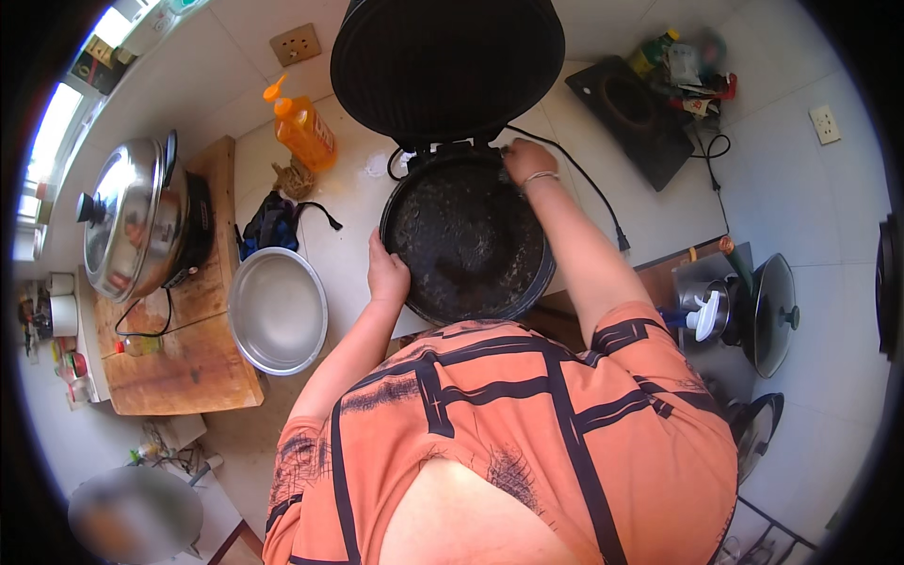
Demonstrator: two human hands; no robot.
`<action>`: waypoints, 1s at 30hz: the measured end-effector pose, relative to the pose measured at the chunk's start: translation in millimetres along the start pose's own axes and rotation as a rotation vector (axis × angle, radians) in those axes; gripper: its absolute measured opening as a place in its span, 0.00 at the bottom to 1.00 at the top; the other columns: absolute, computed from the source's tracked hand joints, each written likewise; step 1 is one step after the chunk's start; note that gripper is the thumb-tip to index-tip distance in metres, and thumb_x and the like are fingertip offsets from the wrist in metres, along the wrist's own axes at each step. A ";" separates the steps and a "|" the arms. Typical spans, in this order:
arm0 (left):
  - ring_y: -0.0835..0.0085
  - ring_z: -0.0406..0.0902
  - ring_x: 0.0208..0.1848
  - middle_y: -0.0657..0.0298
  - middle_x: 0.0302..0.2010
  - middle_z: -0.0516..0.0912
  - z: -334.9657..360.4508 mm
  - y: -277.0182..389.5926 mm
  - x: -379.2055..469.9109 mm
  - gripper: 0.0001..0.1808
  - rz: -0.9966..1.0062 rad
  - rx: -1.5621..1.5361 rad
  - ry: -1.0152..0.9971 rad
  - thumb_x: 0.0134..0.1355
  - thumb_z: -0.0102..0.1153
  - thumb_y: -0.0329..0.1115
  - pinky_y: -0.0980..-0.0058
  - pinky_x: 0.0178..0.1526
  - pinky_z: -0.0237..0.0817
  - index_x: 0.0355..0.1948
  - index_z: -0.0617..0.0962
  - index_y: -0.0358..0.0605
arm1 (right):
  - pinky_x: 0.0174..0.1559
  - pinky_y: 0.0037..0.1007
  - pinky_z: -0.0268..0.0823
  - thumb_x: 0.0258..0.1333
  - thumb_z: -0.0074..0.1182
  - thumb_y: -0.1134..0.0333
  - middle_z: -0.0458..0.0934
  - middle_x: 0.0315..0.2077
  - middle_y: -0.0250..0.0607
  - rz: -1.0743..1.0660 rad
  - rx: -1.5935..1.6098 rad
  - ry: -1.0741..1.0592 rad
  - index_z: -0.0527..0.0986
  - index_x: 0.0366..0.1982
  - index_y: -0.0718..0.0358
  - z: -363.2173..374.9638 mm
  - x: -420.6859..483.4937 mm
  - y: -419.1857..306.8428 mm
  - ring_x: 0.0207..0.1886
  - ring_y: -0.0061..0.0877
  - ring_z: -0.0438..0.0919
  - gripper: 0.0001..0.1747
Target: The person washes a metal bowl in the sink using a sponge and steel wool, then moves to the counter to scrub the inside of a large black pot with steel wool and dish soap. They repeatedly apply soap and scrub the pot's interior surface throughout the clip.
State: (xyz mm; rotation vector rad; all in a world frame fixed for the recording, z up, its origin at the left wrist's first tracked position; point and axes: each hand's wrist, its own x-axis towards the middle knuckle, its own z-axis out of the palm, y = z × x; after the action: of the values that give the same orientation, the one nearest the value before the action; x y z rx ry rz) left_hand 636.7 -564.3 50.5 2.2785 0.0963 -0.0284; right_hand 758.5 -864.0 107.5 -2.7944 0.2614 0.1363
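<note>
A round black electric griddle point(472, 244) lies open before me, its lid point(448, 63) tipped up at the back. The cooking plate has worn, wet-looking patches. My left hand point(390, 272) grips the griddle's left rim, fingers along the outside. At the far right of the plate, close to the hinge, my right hand point(530, 161) is curled down against the rim. Something dark shows beneath its fingers, too hidden to name. A metal basin point(277, 311) stands left of my left forearm.
An orange pump bottle point(304, 134), a brown scrubber point(293, 178) and a dark cloth bag point(270, 224) sit back left. Beyond them, a lidded electric pot point(134, 219) stands on a wooden board point(183, 367). A power cord point(586, 180) and induction cooker point(628, 116) lie right.
</note>
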 end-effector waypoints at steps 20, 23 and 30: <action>0.45 0.67 0.58 0.38 0.58 0.67 0.1 6.8 0.1 0.33 0.024 0.063 0.032 0.54 0.44 0.22 0.60 0.60 0.59 0.64 0.56 0.35 | 0.44 0.39 0.69 0.48 0.50 0.63 0.80 0.34 0.47 -0.206 0.097 0.060 0.80 0.31 0.59 19.1 37.9 0.1 0.40 0.42 0.78 0.12; 0.44 0.67 0.58 0.38 0.58 0.67 1.3 -2.9 -2.3 0.34 0.016 0.076 0.042 0.54 0.44 0.22 0.60 0.60 0.59 0.64 0.56 0.35 | 0.44 0.39 0.69 0.49 0.48 0.65 0.80 0.34 0.48 -0.250 0.035 -0.150 0.80 0.31 0.59 1.4 34.6 2.3 0.40 0.43 0.78 0.12; 0.46 0.66 0.60 0.41 0.60 0.65 -4.4 6.3 2.7 0.34 -0.038 0.064 -0.056 0.55 0.45 0.23 0.61 0.60 0.60 0.64 0.55 0.37 | 0.46 0.40 0.69 0.50 0.47 0.65 0.80 0.36 0.48 -0.175 -0.049 0.034 0.80 0.33 0.61 11.5 39.7 -7.7 0.42 0.43 0.78 0.13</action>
State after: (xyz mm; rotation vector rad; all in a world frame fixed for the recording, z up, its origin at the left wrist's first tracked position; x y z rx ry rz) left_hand 639.8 -564.9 58.1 2.3379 0.1113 -0.1164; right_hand 798.1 -859.5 94.2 -2.8536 0.0212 0.0537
